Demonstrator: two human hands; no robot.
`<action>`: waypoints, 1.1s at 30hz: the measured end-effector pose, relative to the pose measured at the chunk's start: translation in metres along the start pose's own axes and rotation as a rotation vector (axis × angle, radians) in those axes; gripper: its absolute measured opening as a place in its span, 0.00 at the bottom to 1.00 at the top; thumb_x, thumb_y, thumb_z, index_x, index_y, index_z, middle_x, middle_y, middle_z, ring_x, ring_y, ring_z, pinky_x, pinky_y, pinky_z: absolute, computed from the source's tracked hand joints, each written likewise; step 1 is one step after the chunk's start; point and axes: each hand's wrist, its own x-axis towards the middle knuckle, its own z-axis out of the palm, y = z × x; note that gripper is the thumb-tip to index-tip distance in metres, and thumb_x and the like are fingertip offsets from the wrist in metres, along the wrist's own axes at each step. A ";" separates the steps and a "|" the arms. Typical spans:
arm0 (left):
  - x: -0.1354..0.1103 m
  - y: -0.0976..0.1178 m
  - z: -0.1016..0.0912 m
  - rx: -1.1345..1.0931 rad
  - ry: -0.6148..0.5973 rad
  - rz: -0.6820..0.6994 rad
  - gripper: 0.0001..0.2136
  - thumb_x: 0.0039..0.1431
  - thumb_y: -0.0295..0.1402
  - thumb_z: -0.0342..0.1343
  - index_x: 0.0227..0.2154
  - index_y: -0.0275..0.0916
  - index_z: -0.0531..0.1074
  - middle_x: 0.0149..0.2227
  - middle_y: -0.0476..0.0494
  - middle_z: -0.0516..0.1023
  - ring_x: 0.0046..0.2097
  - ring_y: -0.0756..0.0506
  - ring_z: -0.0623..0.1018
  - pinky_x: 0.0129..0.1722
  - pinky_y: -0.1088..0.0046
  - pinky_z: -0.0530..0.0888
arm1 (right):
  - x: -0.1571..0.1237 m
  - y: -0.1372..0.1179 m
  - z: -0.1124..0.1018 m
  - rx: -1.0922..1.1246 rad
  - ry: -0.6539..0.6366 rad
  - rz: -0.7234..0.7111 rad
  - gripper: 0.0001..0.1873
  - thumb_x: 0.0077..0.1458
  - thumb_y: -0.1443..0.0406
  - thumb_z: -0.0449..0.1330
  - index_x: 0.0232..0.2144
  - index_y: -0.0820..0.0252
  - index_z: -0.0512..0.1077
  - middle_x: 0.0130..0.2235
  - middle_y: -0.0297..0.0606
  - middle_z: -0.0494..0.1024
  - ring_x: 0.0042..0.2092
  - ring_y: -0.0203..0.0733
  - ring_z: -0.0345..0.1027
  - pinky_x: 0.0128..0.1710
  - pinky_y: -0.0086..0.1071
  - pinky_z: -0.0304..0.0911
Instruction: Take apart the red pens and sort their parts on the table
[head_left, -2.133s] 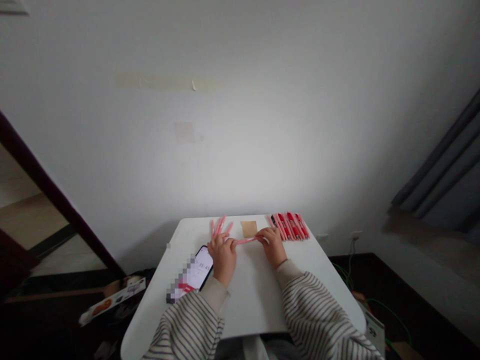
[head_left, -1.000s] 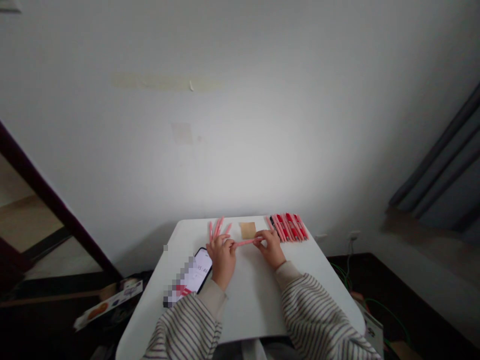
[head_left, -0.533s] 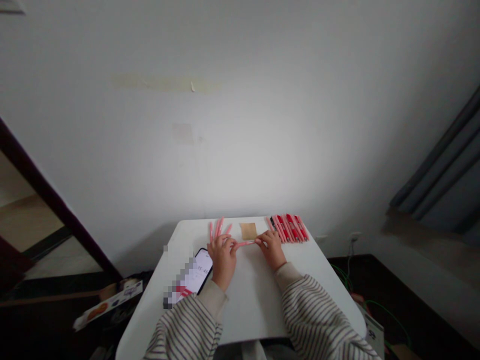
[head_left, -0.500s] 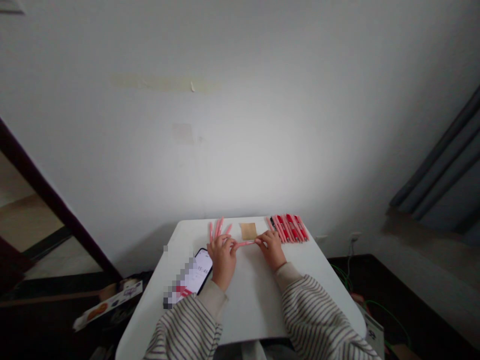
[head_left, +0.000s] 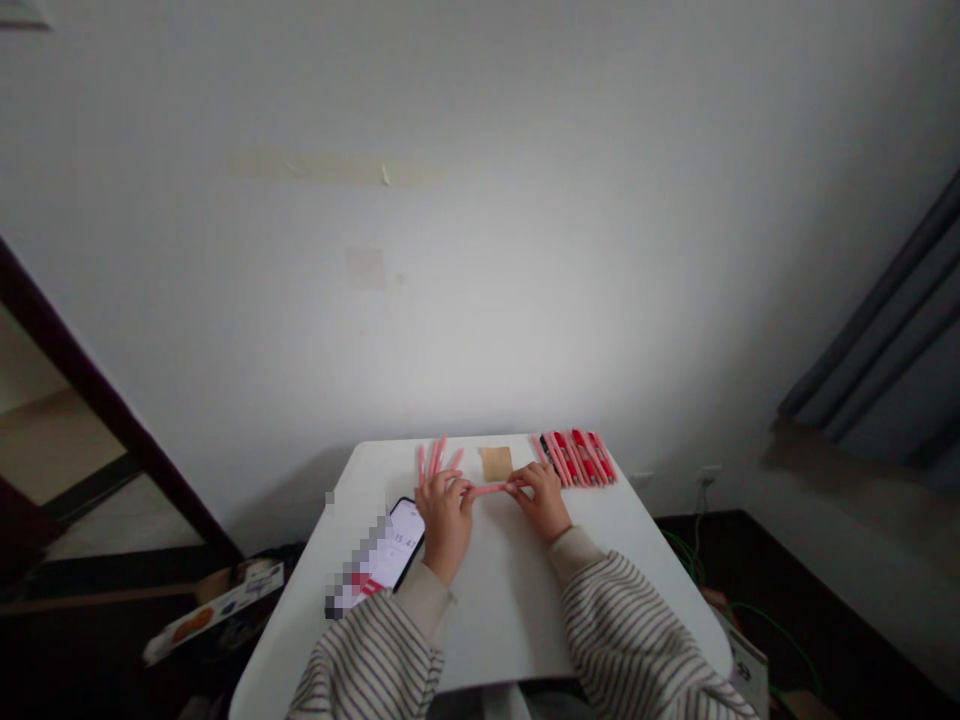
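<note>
Between my two hands a slim pink pen point(head_left: 490, 489) lies crosswise, held just over the white table. My left hand point(head_left: 448, 518) pinches its left end, and the fingers of my right hand point(head_left: 543, 500) are closed on its right end. The fingertips cover both ends of the pen. Just beyond it sits a tan square of paper or card point(head_left: 496, 463). A few loose pink pen parts point(head_left: 436, 457) lie past my left hand. To the right, a row of several pink and red pens point(head_left: 581, 458) lies side by side, with a black piece at its left.
A phone point(head_left: 397, 545) with a lit timer screen lies left of my left forearm, partly pixelated. The white table point(head_left: 502, 620) meets the wall at its far edge. A grey curtain point(head_left: 892, 370) hangs at right; green cables point(head_left: 686, 555) run along the floor there.
My right fingers have shifted slightly left along the pen, closer to my left hand. The thin pale stretch by the right fingertips no longer shows. My left hand stays in place.
</note>
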 end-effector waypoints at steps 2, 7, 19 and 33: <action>0.000 0.001 -0.001 -0.011 -0.007 0.002 0.07 0.57 0.36 0.53 0.31 0.43 0.75 0.44 0.42 0.75 0.50 0.42 0.70 0.52 0.57 0.62 | 0.000 0.001 0.002 -0.007 0.017 0.002 0.09 0.56 0.56 0.59 0.31 0.53 0.75 0.34 0.38 0.74 0.43 0.45 0.63 0.43 0.38 0.55; 0.000 0.002 -0.001 0.010 -0.005 -0.011 0.08 0.58 0.38 0.52 0.31 0.44 0.75 0.44 0.43 0.75 0.49 0.41 0.70 0.52 0.57 0.62 | -0.001 0.003 0.004 0.003 0.010 0.011 0.11 0.57 0.55 0.57 0.34 0.52 0.76 0.33 0.38 0.75 0.42 0.46 0.63 0.43 0.39 0.55; 0.000 0.001 0.000 0.004 -0.003 0.001 0.08 0.58 0.37 0.52 0.31 0.43 0.75 0.44 0.43 0.74 0.49 0.42 0.70 0.52 0.58 0.62 | 0.000 -0.001 0.000 -0.025 -0.021 0.028 0.09 0.55 0.55 0.60 0.32 0.52 0.75 0.35 0.36 0.76 0.45 0.46 0.64 0.45 0.39 0.54; -0.002 -0.004 0.005 0.052 0.039 0.019 0.11 0.59 0.39 0.51 0.29 0.41 0.76 0.43 0.42 0.75 0.48 0.41 0.70 0.50 0.56 0.63 | 0.000 -0.006 -0.006 0.042 -0.070 0.065 0.13 0.54 0.52 0.60 0.35 0.53 0.74 0.36 0.35 0.75 0.45 0.44 0.63 0.47 0.37 0.51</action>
